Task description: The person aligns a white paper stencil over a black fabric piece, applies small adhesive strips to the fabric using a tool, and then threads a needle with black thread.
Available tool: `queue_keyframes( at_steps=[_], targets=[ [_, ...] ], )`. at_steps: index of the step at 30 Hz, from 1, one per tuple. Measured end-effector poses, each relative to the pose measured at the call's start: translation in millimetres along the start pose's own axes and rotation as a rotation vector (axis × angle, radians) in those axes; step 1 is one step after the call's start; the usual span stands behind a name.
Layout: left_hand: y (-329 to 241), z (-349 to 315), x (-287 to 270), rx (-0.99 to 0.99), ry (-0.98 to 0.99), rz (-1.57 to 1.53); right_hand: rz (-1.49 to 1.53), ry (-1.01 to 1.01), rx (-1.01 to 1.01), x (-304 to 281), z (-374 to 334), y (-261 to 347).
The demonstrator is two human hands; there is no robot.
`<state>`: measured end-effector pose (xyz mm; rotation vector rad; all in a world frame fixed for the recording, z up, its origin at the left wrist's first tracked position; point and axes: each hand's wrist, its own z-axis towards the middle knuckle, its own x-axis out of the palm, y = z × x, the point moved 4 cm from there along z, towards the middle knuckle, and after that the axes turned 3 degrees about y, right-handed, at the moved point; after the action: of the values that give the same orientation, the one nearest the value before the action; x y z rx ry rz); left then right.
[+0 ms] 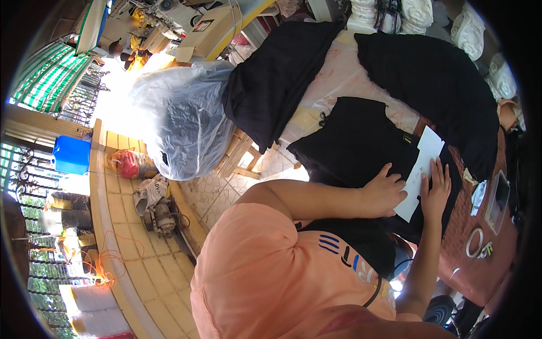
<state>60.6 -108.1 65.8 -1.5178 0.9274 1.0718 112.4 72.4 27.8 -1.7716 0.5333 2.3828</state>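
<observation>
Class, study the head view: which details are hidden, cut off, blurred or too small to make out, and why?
White rectangular paper sheet, head view: its markings are too small to read.
Black fabric piece, head view: partly hidden by the sheet and left hand.
Large clear plastic bag, head view: dark contents blurred by wrinkles and glare.
White lumpy bundles at the top, head view: cut off by the picture's edge.

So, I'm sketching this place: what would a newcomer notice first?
Probably the white sheet, with the right hand on it and the left hand at its edge, bright against black cloth right of centre. Next, perhaps, the big clear plastic bag left of centre, then the blue container at far left.
</observation>
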Motion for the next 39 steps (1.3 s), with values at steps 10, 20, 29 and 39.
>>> queue_keyframes(
  at_steps=[10, 20, 29, 39],
  targets=[
    [-3, 5, -6, 0.029, -0.001, 0.065, -0.009, -0.053, -0.003, 0, -5, -11],
    [0, -4, -5, 0.005, -0.09, 0.019, 0.04, -0.132, 0.027, 2, -6, -2],
    [-1, -3, -9, 0.036, -0.074, 0.03, 0.033, -0.181, 0.02, 1, -12, -2],
    [2, -1, -15, 0.06, -0.05, 0.013, 0.047, -0.133, 0.047, 2, -11, -4]
  ],
)
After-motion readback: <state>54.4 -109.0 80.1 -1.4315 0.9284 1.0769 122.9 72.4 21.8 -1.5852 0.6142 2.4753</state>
